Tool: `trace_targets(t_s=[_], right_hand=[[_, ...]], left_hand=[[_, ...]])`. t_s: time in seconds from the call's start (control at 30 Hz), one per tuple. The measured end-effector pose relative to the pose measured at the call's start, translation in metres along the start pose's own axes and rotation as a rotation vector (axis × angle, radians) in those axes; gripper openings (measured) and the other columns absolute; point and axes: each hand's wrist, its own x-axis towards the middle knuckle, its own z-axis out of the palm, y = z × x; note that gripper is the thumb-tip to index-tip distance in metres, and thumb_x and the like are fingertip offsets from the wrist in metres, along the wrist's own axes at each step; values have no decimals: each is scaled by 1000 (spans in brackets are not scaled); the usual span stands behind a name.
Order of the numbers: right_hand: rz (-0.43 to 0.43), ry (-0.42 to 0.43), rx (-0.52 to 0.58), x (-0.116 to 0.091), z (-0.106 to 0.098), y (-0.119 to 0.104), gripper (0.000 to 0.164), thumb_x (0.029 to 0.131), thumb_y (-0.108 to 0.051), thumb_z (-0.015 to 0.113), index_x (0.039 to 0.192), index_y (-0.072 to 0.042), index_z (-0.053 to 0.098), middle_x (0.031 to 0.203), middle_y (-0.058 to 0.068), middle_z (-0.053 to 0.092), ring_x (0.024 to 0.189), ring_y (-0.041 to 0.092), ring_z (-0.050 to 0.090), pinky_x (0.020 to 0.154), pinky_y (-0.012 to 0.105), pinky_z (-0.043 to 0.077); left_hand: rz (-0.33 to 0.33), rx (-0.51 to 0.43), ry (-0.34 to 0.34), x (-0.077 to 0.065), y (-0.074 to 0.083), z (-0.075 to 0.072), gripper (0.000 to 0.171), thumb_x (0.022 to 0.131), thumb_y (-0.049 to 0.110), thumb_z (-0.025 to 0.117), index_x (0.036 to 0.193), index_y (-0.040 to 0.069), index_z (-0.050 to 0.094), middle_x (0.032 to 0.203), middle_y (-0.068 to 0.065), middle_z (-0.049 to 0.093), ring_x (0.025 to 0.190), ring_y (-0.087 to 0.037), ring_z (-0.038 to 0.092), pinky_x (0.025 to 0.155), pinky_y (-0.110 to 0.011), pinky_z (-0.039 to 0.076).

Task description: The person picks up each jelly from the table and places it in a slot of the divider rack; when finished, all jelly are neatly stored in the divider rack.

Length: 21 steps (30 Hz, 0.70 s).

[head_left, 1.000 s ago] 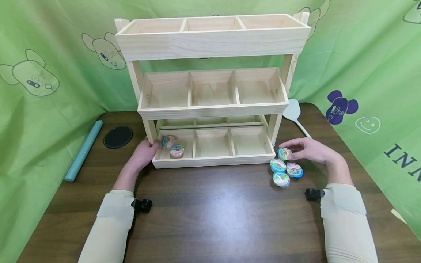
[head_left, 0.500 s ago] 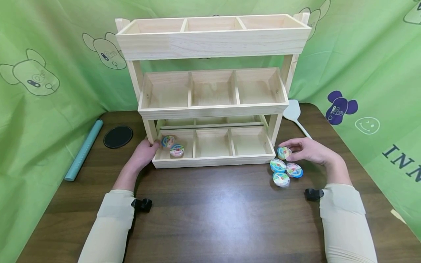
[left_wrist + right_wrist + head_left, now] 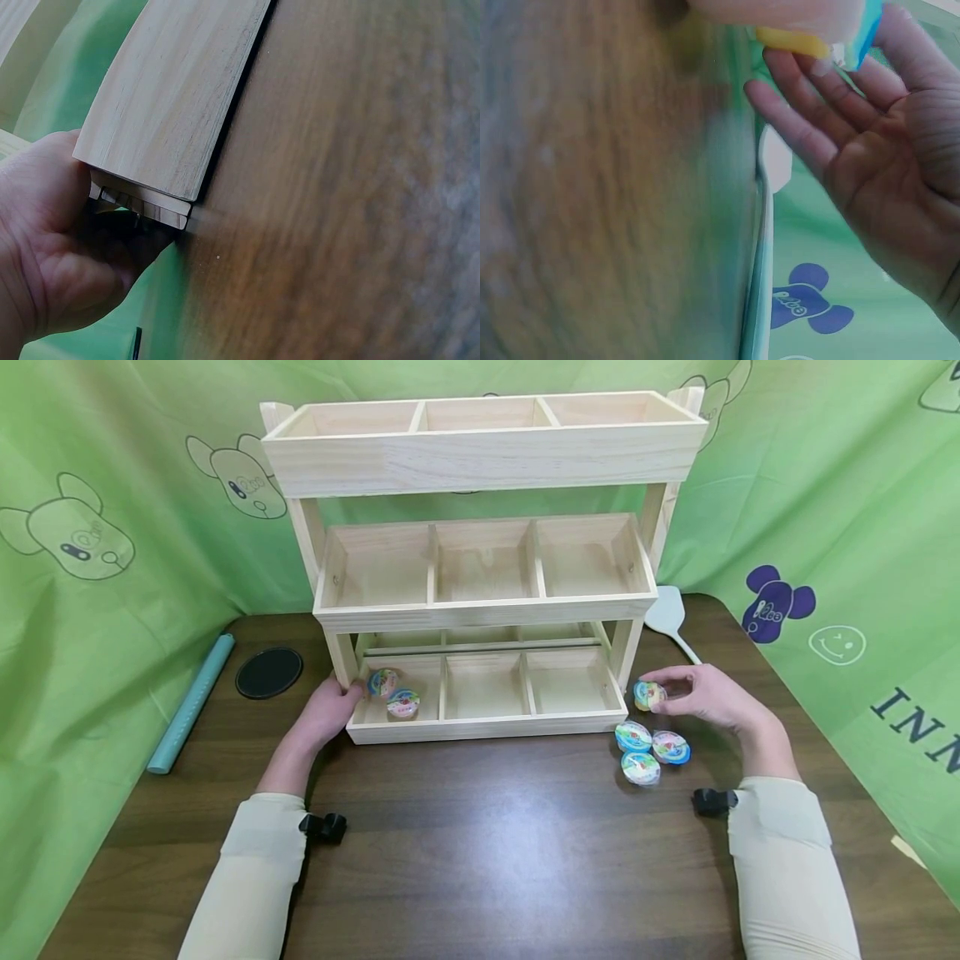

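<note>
My right hand (image 3: 708,697) pinches a small jelly cup (image 3: 647,695) with a colourful printed lid, between thumb and fingers, right of the bottom tray. In the right wrist view, this cup's blue rim (image 3: 867,36) shows near the thumb. Three more jelly cups (image 3: 633,737) lie together on the table just in front of that hand. At the other side, my left hand (image 3: 327,712) grips the left end of the wooden shelf rack (image 3: 487,727) at its lowest tray; in the left wrist view its fingers are partly hidden by the wood. Two jelly cups (image 3: 402,703) sit in that tray's left compartment.
The rack has three tiers, each split into three compartments. A white spatula (image 3: 666,612) lies behind my right hand. Left of the rack are a black round disc (image 3: 269,672) and a teal roll (image 3: 192,703). Green printed cloth (image 3: 847,527) surrounds the brown table (image 3: 487,860).
My right hand has moved slightly away from me with the jelly cup, which now stands apart from the three others. The left hand stays on the rack.
</note>
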Motion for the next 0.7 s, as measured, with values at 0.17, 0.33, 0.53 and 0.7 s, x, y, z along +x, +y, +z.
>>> trace_targets(t_s=[0.17,0.33,0.53,0.7], right_hand=[[-23,1,15,-2,-4,-6,48,90,-25,79,132,-7,66,115,9,73,98,8,64,85,16,45],[-99,-12,89,-6,-8,-13,45,90,-15,78,131,-3,65,113,7,73,96,7,67,82,16,50],[-180,-58,122,-8,-10,-27,42,88,-10,78,129,-5,67,111,4,74,95,11,67,81,19,52],[-207,-107,132,-9,-9,-41,42,86,-8,79,127,-8,69,109,6,73,94,17,67,81,23,52]], left_hand=[[-2,-5,-4,1,-1,0,58,105,22,38,148,-16,29,136,-36,52,123,-40,54,104,-51,44],[5,-9,-5,1,0,-1,58,106,22,38,149,-15,29,138,-36,50,126,-41,52,106,-52,42],[-1,-12,-8,1,2,-1,59,105,21,38,151,-14,25,137,-36,51,123,-40,55,103,-51,45],[-4,-6,-10,0,3,-1,60,105,22,38,152,-13,23,140,-36,49,126,-42,53,106,-52,43]])
